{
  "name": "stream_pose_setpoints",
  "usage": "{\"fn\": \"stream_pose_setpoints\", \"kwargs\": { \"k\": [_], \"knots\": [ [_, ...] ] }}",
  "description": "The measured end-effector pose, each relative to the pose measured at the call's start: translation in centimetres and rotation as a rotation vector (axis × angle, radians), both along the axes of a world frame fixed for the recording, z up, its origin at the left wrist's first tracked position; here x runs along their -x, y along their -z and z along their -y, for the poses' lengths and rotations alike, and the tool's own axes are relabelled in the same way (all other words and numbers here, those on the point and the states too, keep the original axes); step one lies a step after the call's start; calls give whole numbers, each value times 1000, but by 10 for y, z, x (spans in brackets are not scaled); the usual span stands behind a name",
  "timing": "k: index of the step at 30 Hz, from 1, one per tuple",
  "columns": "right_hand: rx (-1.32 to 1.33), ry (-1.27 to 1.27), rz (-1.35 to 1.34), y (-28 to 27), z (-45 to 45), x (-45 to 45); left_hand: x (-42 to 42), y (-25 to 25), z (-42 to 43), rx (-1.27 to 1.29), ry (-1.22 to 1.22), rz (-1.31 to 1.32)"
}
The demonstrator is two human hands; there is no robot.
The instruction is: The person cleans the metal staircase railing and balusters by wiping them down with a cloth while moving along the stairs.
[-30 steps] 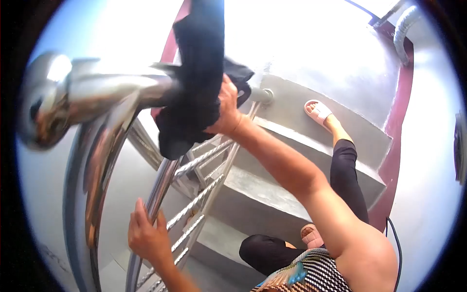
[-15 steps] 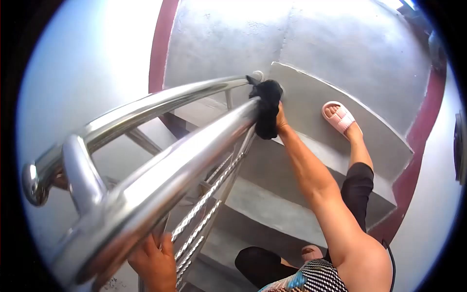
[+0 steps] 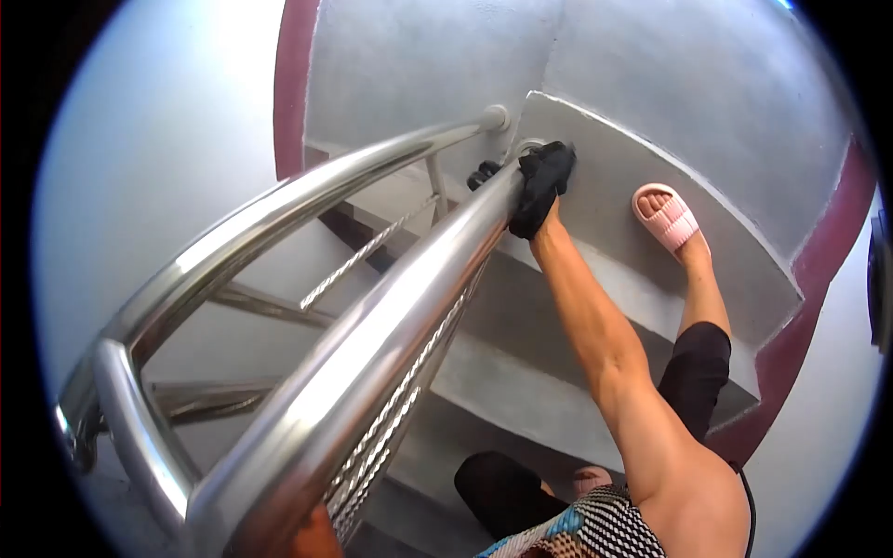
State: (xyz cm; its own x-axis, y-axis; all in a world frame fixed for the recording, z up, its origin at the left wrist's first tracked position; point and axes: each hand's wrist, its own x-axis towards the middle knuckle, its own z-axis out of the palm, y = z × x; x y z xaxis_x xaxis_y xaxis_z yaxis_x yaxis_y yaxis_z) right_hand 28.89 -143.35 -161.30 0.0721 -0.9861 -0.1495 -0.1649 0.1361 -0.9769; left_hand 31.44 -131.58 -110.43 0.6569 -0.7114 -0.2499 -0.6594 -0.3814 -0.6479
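While black cloth [image 3: 542,191] stays on the handrail [image 3: 372,325], less left hand [image 3: 318,538] shows.

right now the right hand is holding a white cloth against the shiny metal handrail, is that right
Not quite: the cloth is black, not white, as the head view shows. The rest stands: the right hand is holding it against the shiny metal handrail.

Handrail [image 3: 367,330] w/ blk cloth [image 3: 544,191].
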Motion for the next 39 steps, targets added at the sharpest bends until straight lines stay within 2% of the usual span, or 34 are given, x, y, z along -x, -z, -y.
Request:
{"fn": "stream_pose_setpoints", "kwargs": {
  "k": [2, 3, 4, 7, 10, 12, 14, 15, 16, 18, 19, 20, 22, 24, 25, 27, 30, 32, 34, 36, 37, 38, 39],
  "knots": [
    [-943, 275, 719, -42, -12, -10, 0, 6, 12, 47, -35, 1],
    [-879, 272, 630, -40, -24, -13, 2, 7, 15, 33, -54, -21],
    [-1008, 378, 819, -86, -14, -7, 1, 10, 16, 31, -69, -44],
    [-845, 412, 845, -144, -5, -16, -6, 16, 19, 95, 157, -71],
    [-825, 370, 992, -142, 0, -25, -6, 18, 19, 149, 171, -19],
    [-836, 329, 1089, -130, 1, -32, -4, 16, 21, 67, 59, -187],
    [-860, 298, 1194, -119, 6, -44, -7, 20, 29, 187, 238, -118],
    [-859, 300, 1211, -119, 2, -44, -7, 17, 23, 62, 200, -140],
    [-855, 294, 1240, -118, -2, -47, -6, 21, 24, 86, 136, -140],
    [-782, 269, 1378, -128, -6, -57, -10, 24, 24, 146, 265, -109],
    [-719, 222, 1525, -132, -12, -59, -9, 26, 23, 145, 249, -111],
    [-424, -196, 2220, -154, -8, -54, -10, 28, 23, 147, 234, -113],
    [-471, 10, 1584, -204, -16, -49, -11, 28, 23, 205, 158, -196],
    [520, 378, 436, -288, 6, -34, -8, 31, 28, 178, 160, -136],
    [540, 369, 432, -309, 12, -28, -7, 31, 32, 153, 172, -98],
    [812, 543, 79, -338, 17, -24, -10, 32, 30, 174, 207, -70],
    [886, 239, 148, -362, 11, -13, -11, 33, 28, 194, 242, -76],
    [525, 12, 292, -358, -2, -15, -13, 34, 29, 209, 236, -91],
    [352, -146, 222, -356, -24, -2, -10, 27, 30, 178, 223, -118],
    [-666, -162, 993, -397, -54, 41, -9, 24, 31, 173, 187, -142],
    [-679, -273, 1030, -396, -66, 61, -7, 20, 31, 122, 248, -120],
    [-686, -257, 1020, -383, -72, 69, -7, 19, 30, 113, 253, -137],
    [-591, -400, 894, -361, -80, 74, -8, 21, 29, 120, 245, -132]
  ]
}}
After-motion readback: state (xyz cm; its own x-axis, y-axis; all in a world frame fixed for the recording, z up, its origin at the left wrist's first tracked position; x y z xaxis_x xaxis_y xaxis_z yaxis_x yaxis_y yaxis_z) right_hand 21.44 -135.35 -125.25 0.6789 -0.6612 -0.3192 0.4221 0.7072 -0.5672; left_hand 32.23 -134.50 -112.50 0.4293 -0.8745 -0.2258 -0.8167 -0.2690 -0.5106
